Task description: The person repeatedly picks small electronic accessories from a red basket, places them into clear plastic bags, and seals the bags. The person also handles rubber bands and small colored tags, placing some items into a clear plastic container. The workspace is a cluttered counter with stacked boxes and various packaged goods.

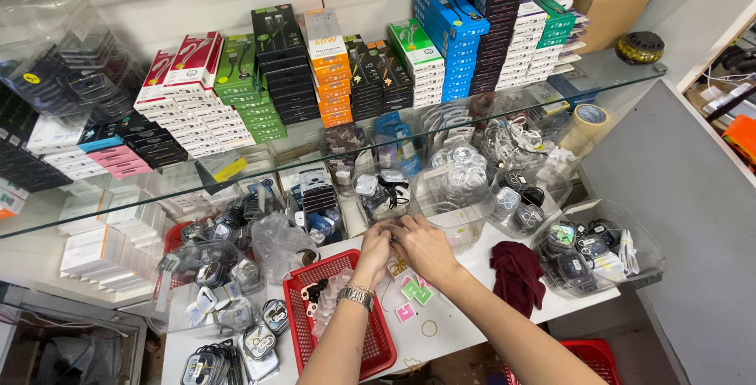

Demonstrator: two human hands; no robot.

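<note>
Both hands meet over the white desk (465, 330), just in front of a clear plastic tub (455, 205). The left hand (373, 253) and the right hand (425, 245) close their fingers together on one small item (393, 237) pinched between them; it is almost wholly covered, so its kind cannot be told.

Handling, as judged: the item looks very light, small and easy to drop. A fingertip pinch at its edges suits it better than a full-palm grip.

Poorly visible:
- The contents of the clear tub and neighbouring bags are blurred by glare.
- The glass shelf (551, 94) above reflects and hides the stock behind it.
- Small green and pink squares (417, 292) lie on the desk near the right wrist; beside the red basket (370, 353) their detail is unreadable.
- Both forearms are cut off at the bottom edge.
</note>
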